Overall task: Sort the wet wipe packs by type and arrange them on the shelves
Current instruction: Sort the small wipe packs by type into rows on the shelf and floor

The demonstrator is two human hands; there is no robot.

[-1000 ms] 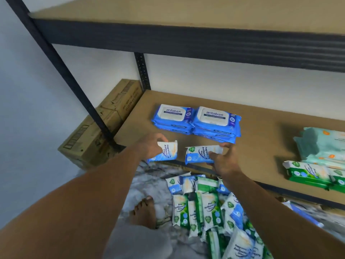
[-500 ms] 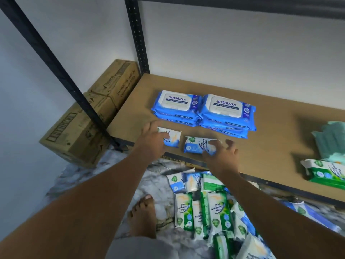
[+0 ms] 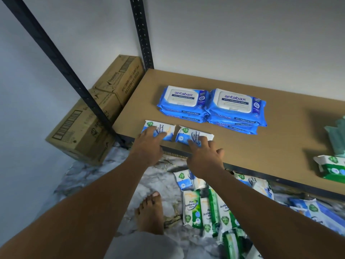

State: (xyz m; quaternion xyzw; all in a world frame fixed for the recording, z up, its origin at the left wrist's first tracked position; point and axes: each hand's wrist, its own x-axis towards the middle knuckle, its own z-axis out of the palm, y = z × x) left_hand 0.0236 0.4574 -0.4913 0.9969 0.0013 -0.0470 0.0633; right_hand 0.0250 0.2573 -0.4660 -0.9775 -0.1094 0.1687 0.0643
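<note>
Lying side by side along the front edge of the shelf (image 3: 280, 146), close to its front left corner, are two small blue-and-white wipe packs, the left small pack (image 3: 165, 128) and the right small pack (image 3: 190, 133), almost touching end to end. The left hand (image 3: 149, 144) is open, its straight fingers laid over the near half of the left small pack and gripping nothing. The right hand (image 3: 203, 156) is open too, fingers spread and slightly bent, its fingertips (image 3: 192, 142) touching the near edge of the right small pack. Just behind these two, further in from the edge, two stacks of large blue Antabax packs, the left stack (image 3: 182, 103) and the right stack (image 3: 236, 111), stand touching each other with their white lids up. Towards the shelf's right end a green-and-white pack (image 3: 330, 168) lies near the front edge with a pale teal pack (image 3: 336, 139) behind it, both cut off by the frame. Below the shelf's front edge, a heap of loose packs (image 3: 192, 210), green and blue mixed, lies on the marbled floor (image 3: 97, 174). A bare foot (image 3: 149, 214) stands on the floor just left of the heap. Two brown cardboard boxes (image 3: 89, 124) sit against each other on the floor beyond the shelf's left end, behind a black upright (image 3: 74, 81).
</note>
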